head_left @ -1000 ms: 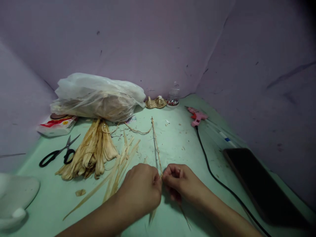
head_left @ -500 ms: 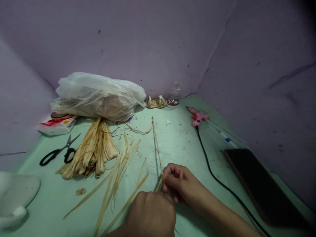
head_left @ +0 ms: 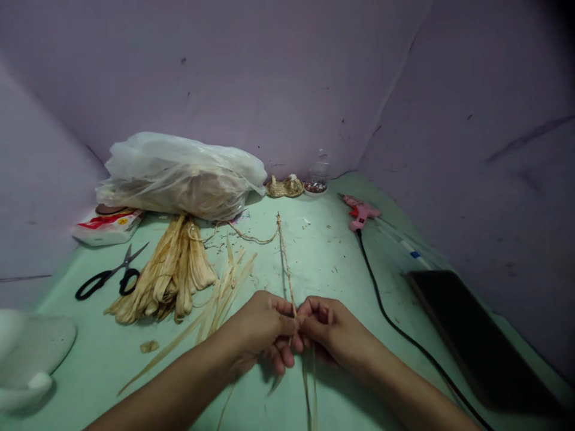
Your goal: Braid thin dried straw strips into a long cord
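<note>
A thin braided cord of straw-coloured fibre (head_left: 286, 263) runs from the far middle of the table towards me, and its near end sits between my hands. My left hand (head_left: 272, 329) pinches the cord between thumb and forefinger. Close against it, my right hand (head_left: 320, 323) also pinches the cord with thumb and forefinger. Loose fibre strands (head_left: 309, 389) hang down below the fingers. To the left lie several flat fibre strips (head_left: 224, 287), partly hidden under my left forearm. Behind them rests a bundle of dried fibre strips (head_left: 173, 275).
Black-handled scissors (head_left: 108, 278) lie left of the bundle. A plastic bag (head_left: 179, 176) and a woven slipper-shaped piece (head_left: 285, 187) stand along the wall. On the right are a pink glue gun (head_left: 359, 211), its black cord (head_left: 390, 320) and a dark phone (head_left: 471, 335). A white object (head_left: 40, 353) is at left.
My left hand has moved up and forward from the near edge to the cord, now pinching it beside my right hand. The right hand has stayed nearly still.
</note>
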A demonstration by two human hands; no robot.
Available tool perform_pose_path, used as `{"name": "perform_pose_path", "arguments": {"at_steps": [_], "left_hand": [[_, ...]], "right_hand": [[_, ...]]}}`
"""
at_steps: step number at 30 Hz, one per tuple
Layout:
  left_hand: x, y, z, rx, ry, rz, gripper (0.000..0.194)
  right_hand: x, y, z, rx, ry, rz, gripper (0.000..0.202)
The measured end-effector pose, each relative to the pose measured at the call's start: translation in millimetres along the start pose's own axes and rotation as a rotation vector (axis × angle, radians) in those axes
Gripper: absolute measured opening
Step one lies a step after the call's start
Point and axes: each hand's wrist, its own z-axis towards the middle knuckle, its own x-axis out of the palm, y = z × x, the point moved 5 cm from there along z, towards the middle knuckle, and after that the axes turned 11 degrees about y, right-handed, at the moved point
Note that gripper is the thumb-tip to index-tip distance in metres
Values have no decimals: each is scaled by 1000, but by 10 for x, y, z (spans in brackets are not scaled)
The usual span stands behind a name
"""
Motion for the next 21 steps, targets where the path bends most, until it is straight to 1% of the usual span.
{"name": "perform_pose_path", "arguments": {"at_steps": [2, 3, 6, 8, 12, 15, 17, 19, 21], "left_hand": [[-2, 20, 17, -9, -8, 6, 6], [-17, 23, 19, -15, -26, 34, 3], [-60, 10, 21, -12, -70, 141, 13], [-80, 12, 23, -17, -88, 192, 16], [-117, 35, 42, -22, -130, 317, 13], [-135, 17, 63, 52, -160, 399, 11], [-134, 10, 75, 83, -170, 396, 10], [-131, 24, 81, 60, -182, 358, 10], [-117, 39, 79, 26, -186, 305, 12]], "right_hand": [[-8, -1, 4, -4, 2, -35, 11], [-15, 4, 2, -8, 3, -57, 12], [-39, 34, -22, -21, 19, -147, 13], [-59, 60, -51, -36, 17, -238, 13], [-82, 135, -137, -123, -63, -561, 9], [-49, 199, -207, -175, -135, -825, 12], [-14, 252, -255, -203, -180, -967, 15], [25, 295, -302, -204, -206, -1071, 16], [64, 310, -344, -176, -198, -1135, 18]]}}
